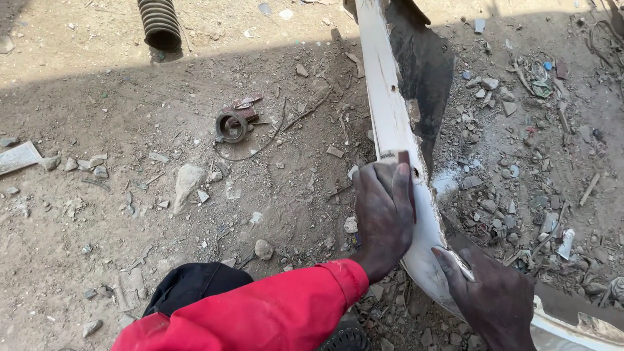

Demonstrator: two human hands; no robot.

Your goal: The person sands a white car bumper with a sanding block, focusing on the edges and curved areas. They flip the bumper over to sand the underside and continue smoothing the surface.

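Observation:
A long white body panel (389, 104) with a dark inner side lies across dusty ground, running from the top middle down to the lower right. My left hand (385, 218), in a red sleeve, presses flat on the panel's outer face with a small brownish sanding block (398, 156) under its fingertips. Lower down, my right hand (491, 296) grips the panel's chipped edge, thumb on the white face. Both hands are dark with dust.
Dirt ground (97, 214) strewn with stones and rubble. A black ribbed hose (159, 23) lies at the top left, a rusty metal ring (231, 127) left of the panel, a flat pale scrap (18, 157) at the left edge. Dense debris lies right of the panel.

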